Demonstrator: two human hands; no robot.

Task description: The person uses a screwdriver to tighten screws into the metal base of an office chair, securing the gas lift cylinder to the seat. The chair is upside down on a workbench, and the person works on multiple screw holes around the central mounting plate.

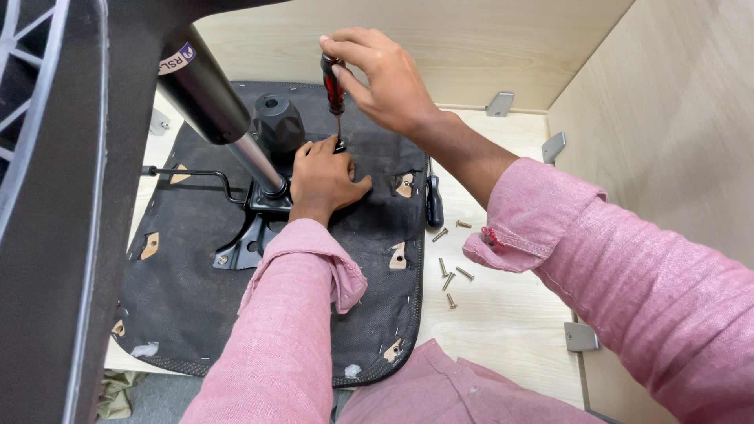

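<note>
head view: my right hand [389, 82] is clenched around the red handle of a screwdriver [333, 86], held upright, shaft pointing down. my left hand [323, 179] lies curled on the black underside of an upturned seat [196, 290], fingertips pinching about the tip where it meets the metal mechanism plate [250, 235]; the screw itself is hidden beneath my fingers. judgement: a fastener at the plate is being driven or seated. the next move calls for keeping the shaft plumb, steady downward pressure, and my left fingers clear of the tip. loose screws [449, 271] lie on the wooden board, off beyond my left thumb, near a second black-handled tool [433, 206].
</note>
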